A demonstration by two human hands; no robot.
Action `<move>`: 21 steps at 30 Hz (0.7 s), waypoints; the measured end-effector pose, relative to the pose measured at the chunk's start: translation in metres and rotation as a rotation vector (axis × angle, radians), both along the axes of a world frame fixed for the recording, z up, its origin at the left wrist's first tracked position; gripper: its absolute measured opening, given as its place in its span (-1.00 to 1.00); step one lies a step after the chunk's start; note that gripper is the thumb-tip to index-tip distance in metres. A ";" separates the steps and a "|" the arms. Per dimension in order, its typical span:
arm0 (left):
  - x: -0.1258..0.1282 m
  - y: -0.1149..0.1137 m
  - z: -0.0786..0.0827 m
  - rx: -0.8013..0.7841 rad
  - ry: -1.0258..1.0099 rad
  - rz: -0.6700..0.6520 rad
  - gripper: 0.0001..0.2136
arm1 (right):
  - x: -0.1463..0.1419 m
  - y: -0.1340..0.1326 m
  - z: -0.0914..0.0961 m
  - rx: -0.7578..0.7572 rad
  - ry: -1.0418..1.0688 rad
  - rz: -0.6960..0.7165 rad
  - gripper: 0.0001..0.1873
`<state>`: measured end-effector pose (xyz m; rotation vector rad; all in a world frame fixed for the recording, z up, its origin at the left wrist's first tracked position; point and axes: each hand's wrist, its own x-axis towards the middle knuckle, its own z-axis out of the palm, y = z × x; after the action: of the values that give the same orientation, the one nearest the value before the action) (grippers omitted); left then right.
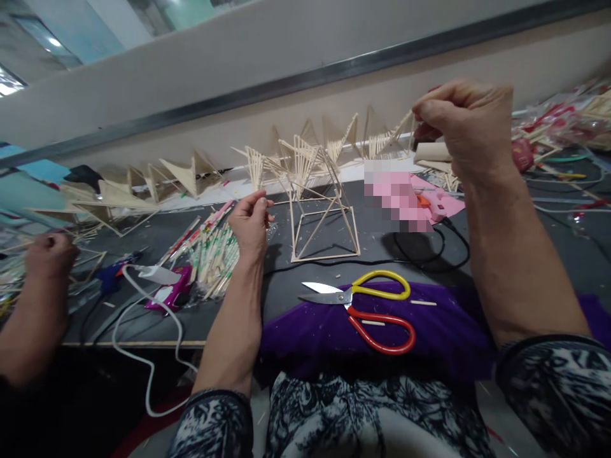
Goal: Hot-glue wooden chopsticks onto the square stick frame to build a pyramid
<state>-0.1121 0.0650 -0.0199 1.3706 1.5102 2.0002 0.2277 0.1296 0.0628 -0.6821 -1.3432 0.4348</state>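
My left hand (251,219) is raised over the table with its fingers closed in a pinch. What it holds, if anything, is too small to tell. To its right stands a frame of thin wooden sticks (325,257) with a four-sided base and slanting bars. Higher and farther right, my right hand (461,121) is closed, its fingertips near the end of a stick model by the wall; I cannot make out anything in them. Scissors (346,297) with one yellow and one red handle lie with parted blades on a purple cloth (305,327) in front of me.
Several stick models (298,159) line the wall. Bundled chopsticks (214,251) in printed wrappers lie left, near a purple packet (172,292), a white cable (138,346) and a blue glue gun (112,273). Another person's hand (50,254) is far left. Pink material (442,200) and a black cord (465,248) lie right.
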 end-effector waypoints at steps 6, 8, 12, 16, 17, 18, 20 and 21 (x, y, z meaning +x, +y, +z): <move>0.005 -0.006 0.008 0.048 -0.047 -0.024 -0.82 | -0.001 -0.012 0.008 -0.066 0.074 0.081 -0.88; 0.012 -0.015 0.023 0.074 -0.010 -0.042 -0.84 | -0.001 -0.020 0.013 -0.045 0.098 0.150 -0.88; 0.040 -0.042 0.077 0.168 0.108 -0.161 -0.85 | -0.006 -0.046 0.024 0.046 0.116 0.270 -0.82; 0.091 -0.062 0.124 0.143 0.300 -0.516 -0.69 | -0.020 -0.082 0.033 0.084 0.078 0.356 -0.81; 0.105 -0.065 0.131 0.085 0.323 -0.647 -0.60 | -0.024 -0.091 0.035 0.096 0.036 0.402 -0.84; 0.118 -0.066 0.135 0.003 0.345 -0.751 -0.55 | -0.026 -0.099 0.036 0.116 -0.019 0.457 -0.86; 0.138 -0.068 0.138 -0.086 0.405 -0.821 -0.58 | -0.029 -0.113 0.038 0.125 -0.132 0.506 -0.88; 0.144 -0.069 0.138 -0.113 0.441 -0.800 -0.66 | -0.028 -0.118 0.040 0.126 -0.174 0.504 -0.88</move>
<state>0.0315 -0.0039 0.1180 2.0270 0.9343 1.1532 0.1993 0.0114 0.1024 -0.2728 -1.6968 0.6969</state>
